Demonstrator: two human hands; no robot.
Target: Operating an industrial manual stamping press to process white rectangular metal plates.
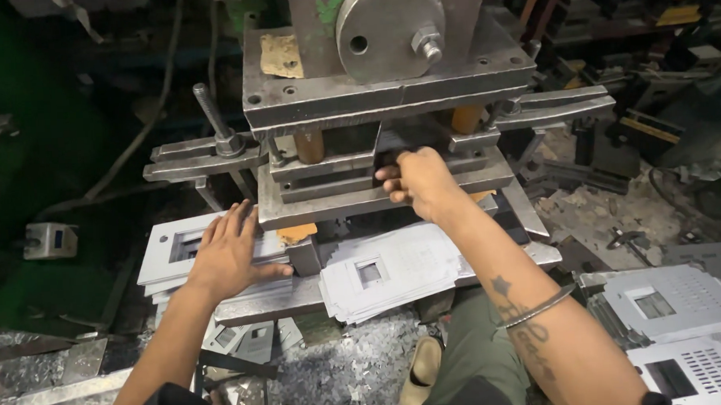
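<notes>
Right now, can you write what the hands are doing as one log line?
left hand: flat on left sheet stack | right hand: reaching into press die | middle sheet stack: untouched

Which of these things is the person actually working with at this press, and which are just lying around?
In use:
- right hand reaching into the press die
- left hand flat on the left stack of sheets
- middle stack of punched sheets

Lying about:
- perforated panels
- metal scrap on the floor
- small grey box
</notes>
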